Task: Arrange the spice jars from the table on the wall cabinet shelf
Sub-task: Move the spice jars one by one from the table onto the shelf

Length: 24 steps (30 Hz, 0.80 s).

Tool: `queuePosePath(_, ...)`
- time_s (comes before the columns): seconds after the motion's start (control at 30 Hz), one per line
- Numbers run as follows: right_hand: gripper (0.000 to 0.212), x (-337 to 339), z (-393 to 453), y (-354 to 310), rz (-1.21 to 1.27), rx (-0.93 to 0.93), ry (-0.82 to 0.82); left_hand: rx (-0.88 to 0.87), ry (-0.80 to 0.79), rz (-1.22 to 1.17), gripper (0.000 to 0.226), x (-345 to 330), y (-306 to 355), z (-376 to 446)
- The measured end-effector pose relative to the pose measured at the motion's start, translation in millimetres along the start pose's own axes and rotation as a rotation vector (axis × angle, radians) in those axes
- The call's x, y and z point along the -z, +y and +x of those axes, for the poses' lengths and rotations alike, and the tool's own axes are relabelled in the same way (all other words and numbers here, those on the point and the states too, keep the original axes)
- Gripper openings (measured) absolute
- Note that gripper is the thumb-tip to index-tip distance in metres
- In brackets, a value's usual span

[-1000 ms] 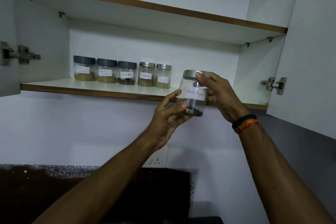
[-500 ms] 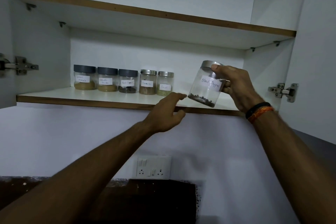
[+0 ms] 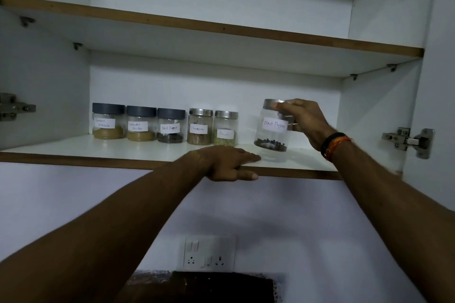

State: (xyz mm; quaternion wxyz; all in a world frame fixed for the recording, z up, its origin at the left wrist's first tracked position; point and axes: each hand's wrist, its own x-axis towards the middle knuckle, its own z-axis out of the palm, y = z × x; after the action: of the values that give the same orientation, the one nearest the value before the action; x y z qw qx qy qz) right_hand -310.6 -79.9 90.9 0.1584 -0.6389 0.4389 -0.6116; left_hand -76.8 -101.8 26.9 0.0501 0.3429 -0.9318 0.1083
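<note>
My right hand [image 3: 304,120] grips a clear jar labelled Black Pepper [image 3: 272,128] by its steel lid and upper side, holding it slightly tilted just above the lower cabinet shelf [image 3: 73,148], to the right of the jar row. My left hand [image 3: 227,163] rests palm down on the shelf's front edge, holding nothing. Several labelled spice jars stand in a row at the back: three with dark lids, the leftmost [image 3: 108,121], then a cinnamon jar [image 3: 200,126] and a fennel jar [image 3: 225,128] with steel lids.
An upper shelf [image 3: 221,28] runs above. Cabinet doors stand open on both sides, with hinges at the left [image 3: 14,107] and right [image 3: 408,141]. A switch and socket plate [image 3: 209,252] is on the wall below. Shelf space right of the held jar is bare.
My right hand has carried the Black Pepper jar up from below the shelf edge into the shelf opening. My left hand let go of the jar and moved onto the shelf's front edge.
</note>
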Motion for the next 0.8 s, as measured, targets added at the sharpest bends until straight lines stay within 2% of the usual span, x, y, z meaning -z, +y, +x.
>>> queuePosePath(0.33,0.037,-34.3,52.2,62.3,-0.035,-0.062,-0.068,-0.036,0.071,0.078,0.068,-2.0,3.5,-2.3)
queuePosePath(0.57,0.025,-40.3,81.9,80.1,-0.102,-0.069,-0.176,-0.04,0.078,0.077,0.068,-1.1,2.5,-1.2)
queuePosePath(0.7,0.031,-41.8,93.6,86.7,-0.1,-0.099,-0.188,-0.037,0.08,0.064,0.068,0.8,1.8,-1.3)
queuePosePath(0.8,0.025,-46.5,99.3,86.4,-0.131,-0.096,-0.204,-0.033,0.074,0.052,0.068,1.5,2.4,-1.3)
